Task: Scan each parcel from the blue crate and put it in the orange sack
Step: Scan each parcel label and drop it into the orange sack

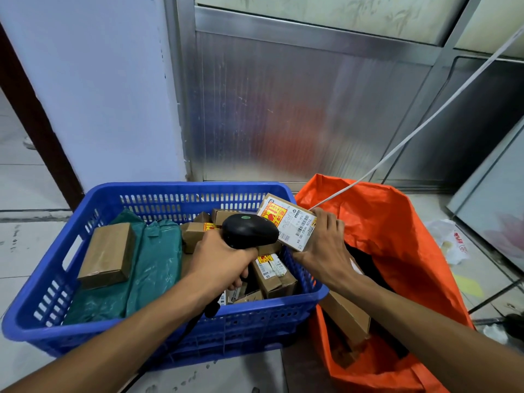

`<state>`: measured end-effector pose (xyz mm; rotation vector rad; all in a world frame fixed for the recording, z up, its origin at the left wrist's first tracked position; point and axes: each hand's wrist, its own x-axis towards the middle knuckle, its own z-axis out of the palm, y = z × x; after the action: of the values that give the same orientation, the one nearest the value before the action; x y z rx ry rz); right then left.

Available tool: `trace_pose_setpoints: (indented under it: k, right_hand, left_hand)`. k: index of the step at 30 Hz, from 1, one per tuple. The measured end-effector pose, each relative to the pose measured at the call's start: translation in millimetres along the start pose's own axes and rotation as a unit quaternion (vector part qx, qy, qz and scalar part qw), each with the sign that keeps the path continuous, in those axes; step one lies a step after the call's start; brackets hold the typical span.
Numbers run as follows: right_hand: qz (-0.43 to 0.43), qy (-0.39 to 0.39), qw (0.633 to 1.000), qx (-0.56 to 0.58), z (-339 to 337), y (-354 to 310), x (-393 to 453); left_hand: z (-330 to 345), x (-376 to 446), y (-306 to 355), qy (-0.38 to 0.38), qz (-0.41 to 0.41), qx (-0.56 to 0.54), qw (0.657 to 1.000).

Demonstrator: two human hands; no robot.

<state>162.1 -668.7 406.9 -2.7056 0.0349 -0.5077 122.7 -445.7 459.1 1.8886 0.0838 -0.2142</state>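
Head view shows the left hand (219, 258) wrapped firmly around the grip of a black barcode scanner (249, 229), with the scanner head just beside the label of a small cardboard parcel (287, 221). The right hand (323, 246) holds this parcel from its right side, fingers curled around its edges, label turned up toward the camera. The parcel hangs above the right rim of the blue crate (158, 191), between the crate and the orange sack (391, 231), which stands open just beside the crate with some boxes already inside.

I judge that the scan is the step in hand. One risk is that the scanner head covers part of the barcode or sits too close to it, so the code is not read and the parcel goes into the sack unscanned. Another risk is the white cable (397, 146) that runs down to the sack mouth near the right hand; the parcel or the wrist can catch on it during the move to the sack. The sack edge is soft and can fold in, so the parcel may land on the floor.

Many parcels remain in the crate, among them green poly mailers (153, 256) and a brown box (107, 255).
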Motion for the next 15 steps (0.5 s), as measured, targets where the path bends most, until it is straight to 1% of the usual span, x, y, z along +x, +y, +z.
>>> trace_pose_setpoints:
  k: [6, 15]
  right_hand:
    - [0.003, -0.002, 1.000, 0.014, 3, 7, 3]
    - [0.042, -0.043, 0.997, 0.053, -5, 35, 14]
  left_hand:
    - [1, 3, -1, -0.020, 0.008, -0.003, 1.000]
    - [-1, 4, 1, -0.011, 0.014, -0.010, 1.000]
